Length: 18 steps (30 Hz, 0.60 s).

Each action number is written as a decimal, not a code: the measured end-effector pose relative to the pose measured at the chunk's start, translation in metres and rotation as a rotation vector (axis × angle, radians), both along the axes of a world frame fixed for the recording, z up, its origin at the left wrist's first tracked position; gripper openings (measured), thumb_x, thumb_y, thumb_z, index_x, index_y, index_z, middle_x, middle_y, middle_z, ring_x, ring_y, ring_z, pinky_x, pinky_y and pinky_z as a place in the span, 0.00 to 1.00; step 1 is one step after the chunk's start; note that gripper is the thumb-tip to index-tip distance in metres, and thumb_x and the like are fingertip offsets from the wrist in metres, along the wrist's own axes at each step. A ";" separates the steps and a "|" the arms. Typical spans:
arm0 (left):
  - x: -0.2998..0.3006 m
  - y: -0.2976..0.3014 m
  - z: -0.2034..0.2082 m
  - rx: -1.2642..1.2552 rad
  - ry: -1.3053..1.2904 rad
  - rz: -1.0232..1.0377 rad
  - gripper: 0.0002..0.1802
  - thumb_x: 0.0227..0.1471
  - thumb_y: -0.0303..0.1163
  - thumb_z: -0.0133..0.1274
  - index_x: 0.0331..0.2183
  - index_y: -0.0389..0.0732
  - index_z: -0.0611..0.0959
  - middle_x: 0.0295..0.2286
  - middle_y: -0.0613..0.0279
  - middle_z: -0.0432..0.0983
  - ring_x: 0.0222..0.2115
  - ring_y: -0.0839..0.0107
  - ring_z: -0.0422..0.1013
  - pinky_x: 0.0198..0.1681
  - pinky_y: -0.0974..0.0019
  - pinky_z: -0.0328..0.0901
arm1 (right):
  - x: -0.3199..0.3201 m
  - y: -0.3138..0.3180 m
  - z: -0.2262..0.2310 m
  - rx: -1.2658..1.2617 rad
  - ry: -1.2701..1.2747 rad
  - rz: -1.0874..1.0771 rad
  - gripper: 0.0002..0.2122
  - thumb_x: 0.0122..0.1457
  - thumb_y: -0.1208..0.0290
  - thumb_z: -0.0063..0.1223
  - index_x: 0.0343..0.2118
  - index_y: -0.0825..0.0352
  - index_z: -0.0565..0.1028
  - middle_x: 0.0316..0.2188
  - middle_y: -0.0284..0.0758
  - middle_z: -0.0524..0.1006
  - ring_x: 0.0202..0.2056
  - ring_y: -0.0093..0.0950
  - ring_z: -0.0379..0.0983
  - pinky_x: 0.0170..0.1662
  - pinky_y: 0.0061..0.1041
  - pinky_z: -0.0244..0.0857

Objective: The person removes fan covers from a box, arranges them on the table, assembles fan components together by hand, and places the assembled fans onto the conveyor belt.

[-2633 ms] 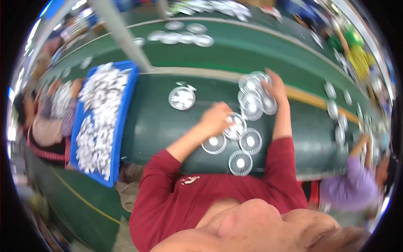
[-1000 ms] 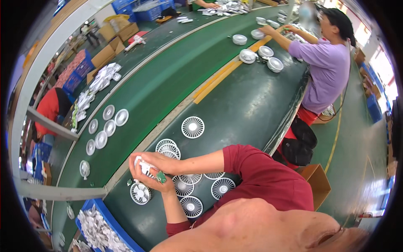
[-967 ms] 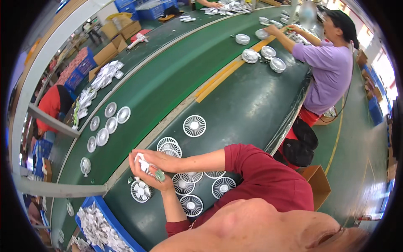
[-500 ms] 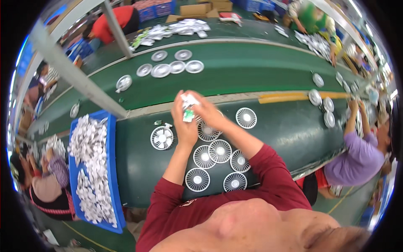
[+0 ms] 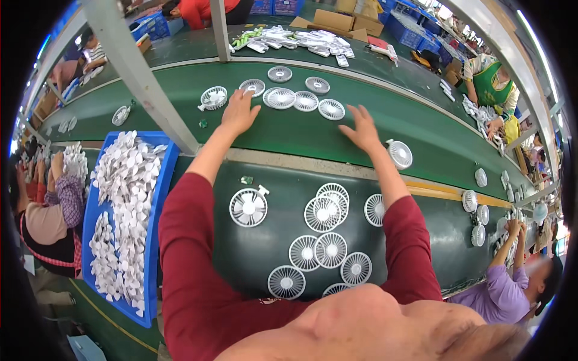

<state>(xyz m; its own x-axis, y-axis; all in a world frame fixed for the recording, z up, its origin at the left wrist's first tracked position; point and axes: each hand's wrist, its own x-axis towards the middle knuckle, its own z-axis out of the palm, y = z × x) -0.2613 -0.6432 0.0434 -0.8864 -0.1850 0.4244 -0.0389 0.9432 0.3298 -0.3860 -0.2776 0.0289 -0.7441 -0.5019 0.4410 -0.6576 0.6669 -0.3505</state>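
Both hands are stretched over the green conveyor belt. My left hand (image 5: 239,113), open with nothing in it, has its fingertips by a round grey fan grille (image 5: 253,88); touching or not, I cannot tell. Fingers apart, my right hand (image 5: 362,127) hovers just right of a white fan grille (image 5: 331,109). Between the hands lie more grilles (image 5: 281,98). A fan head with a white stub (image 5: 400,155) rests on the belt beside my right wrist. On the nearer dark worktop sits a caged fan with white blades (image 5: 248,207), a small green circuit board (image 5: 247,180) above it.
Several white grilles (image 5: 330,250) lie on the worktop between my arms, some overlapping. A blue bin (image 5: 155,240) full of white fan blades stands left. A metal post (image 5: 141,84) rises by my left arm. Co-workers sit at both sides and across the belt.
My hands have parted and moved forward from above the worktop to the belt. The white and green part they held is out of them. A fan head now lies by my right wrist.
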 end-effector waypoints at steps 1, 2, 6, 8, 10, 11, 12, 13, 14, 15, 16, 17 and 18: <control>-0.027 -0.004 -0.002 -0.067 -0.029 0.014 0.30 0.53 0.40 0.56 0.54 0.38 0.70 0.57 0.42 0.59 0.60 0.46 0.55 0.61 0.52 0.57 | -0.010 -0.016 -0.003 0.007 -0.026 0.039 0.31 0.49 0.54 0.64 0.57 0.55 0.68 0.58 0.58 0.61 0.60 0.53 0.57 0.60 0.46 0.56; -0.053 -0.006 -0.004 -0.054 -0.091 0.025 0.35 0.53 0.47 0.55 0.57 0.40 0.67 0.60 0.44 0.55 0.62 0.46 0.51 0.62 0.50 0.55 | -0.021 -0.029 -0.009 0.014 -0.056 0.076 0.32 0.48 0.52 0.64 0.58 0.53 0.68 0.59 0.58 0.60 0.61 0.53 0.56 0.60 0.46 0.56; -0.122 -0.014 -0.015 -0.114 -0.307 0.115 0.48 0.50 0.64 0.51 0.63 0.45 0.59 0.63 0.45 0.49 0.64 0.45 0.47 0.62 0.45 0.52 | -0.046 -0.053 -0.039 0.184 0.157 -0.042 0.32 0.46 0.48 0.64 0.56 0.49 0.70 0.59 0.50 0.63 0.59 0.50 0.58 0.57 0.44 0.59; -0.128 -0.030 -0.025 -0.073 -0.445 0.161 0.51 0.47 0.66 0.53 0.63 0.48 0.57 0.64 0.49 0.47 0.64 0.46 0.45 0.61 0.44 0.53 | -0.050 -0.061 -0.039 0.178 0.136 -0.021 0.28 0.46 0.49 0.65 0.51 0.51 0.74 0.56 0.46 0.67 0.56 0.48 0.62 0.55 0.43 0.60; -0.127 -0.046 -0.036 -0.067 -0.374 0.125 0.49 0.45 0.66 0.54 0.62 0.50 0.62 0.60 0.50 0.57 0.61 0.47 0.53 0.60 0.45 0.55 | -0.062 -0.057 -0.030 0.026 0.118 0.038 0.24 0.46 0.53 0.64 0.46 0.56 0.77 0.48 0.42 0.74 0.50 0.44 0.69 0.53 0.41 0.61; -0.130 -0.044 -0.031 -0.047 -0.357 0.069 0.48 0.44 0.67 0.54 0.61 0.50 0.64 0.59 0.50 0.61 0.59 0.47 0.56 0.59 0.45 0.56 | -0.074 -0.050 -0.023 -0.007 0.079 0.039 0.23 0.47 0.53 0.63 0.46 0.57 0.77 0.46 0.41 0.76 0.48 0.42 0.70 0.53 0.39 0.62; -0.139 -0.032 -0.032 -0.038 -0.234 0.075 0.48 0.43 0.66 0.55 0.59 0.48 0.68 0.54 0.47 0.67 0.56 0.49 0.62 0.59 0.49 0.56 | -0.099 -0.038 -0.022 -0.040 0.150 0.010 0.27 0.46 0.50 0.63 0.47 0.59 0.76 0.45 0.39 0.78 0.48 0.38 0.72 0.53 0.37 0.62; -0.147 -0.044 -0.035 -0.026 -0.225 0.072 0.49 0.41 0.68 0.55 0.59 0.48 0.67 0.54 0.48 0.67 0.56 0.49 0.62 0.58 0.51 0.57 | -0.112 -0.047 -0.018 -0.151 0.043 -0.029 0.28 0.46 0.48 0.62 0.48 0.60 0.76 0.45 0.38 0.78 0.48 0.38 0.71 0.54 0.37 0.61; -0.156 -0.059 -0.038 -0.017 -0.215 0.074 0.51 0.40 0.69 0.55 0.59 0.48 0.67 0.54 0.48 0.67 0.57 0.50 0.61 0.58 0.53 0.57 | -0.121 -0.064 -0.011 -0.266 -0.064 -0.065 0.29 0.46 0.46 0.62 0.48 0.61 0.76 0.46 0.38 0.78 0.49 0.38 0.71 0.54 0.37 0.61; -0.164 -0.055 -0.040 0.051 -0.082 0.086 0.52 0.38 0.71 0.55 0.57 0.45 0.70 0.53 0.47 0.69 0.55 0.52 0.64 0.57 0.56 0.59 | -0.134 -0.074 -0.007 -0.199 -0.068 -0.080 0.30 0.46 0.44 0.61 0.49 0.58 0.75 0.49 0.39 0.76 0.50 0.40 0.70 0.54 0.38 0.61; -0.176 -0.046 -0.038 0.199 -0.051 0.116 0.52 0.38 0.71 0.55 0.55 0.43 0.72 0.53 0.47 0.69 0.54 0.54 0.66 0.57 0.57 0.58 | -0.145 -0.082 -0.009 -0.131 -0.072 -0.097 0.31 0.45 0.43 0.61 0.51 0.55 0.75 0.51 0.40 0.74 0.52 0.42 0.68 0.55 0.40 0.60; -0.190 -0.038 -0.034 0.263 0.027 0.032 0.50 0.39 0.70 0.55 0.55 0.43 0.73 0.51 0.46 0.71 0.53 0.56 0.67 0.57 0.58 0.60 | -0.153 -0.085 -0.020 -0.008 -0.044 -0.194 0.31 0.44 0.42 0.61 0.51 0.51 0.74 0.53 0.40 0.73 0.53 0.43 0.67 0.55 0.41 0.60; -0.205 -0.027 -0.031 0.306 0.052 -0.064 0.46 0.41 0.67 0.56 0.54 0.43 0.74 0.48 0.47 0.73 0.53 0.56 0.67 0.56 0.59 0.61 | -0.157 -0.088 -0.031 0.112 -0.020 -0.281 0.31 0.43 0.40 0.61 0.52 0.47 0.74 0.54 0.41 0.71 0.54 0.44 0.65 0.55 0.43 0.59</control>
<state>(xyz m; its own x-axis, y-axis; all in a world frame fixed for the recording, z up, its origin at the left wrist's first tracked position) -0.4661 -0.6707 0.0123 -0.8787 -0.2559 0.4031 0.0417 0.7999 0.5987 -0.5428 -0.3657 -0.0022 -0.8688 -0.3198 0.3780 -0.4354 0.8570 -0.2756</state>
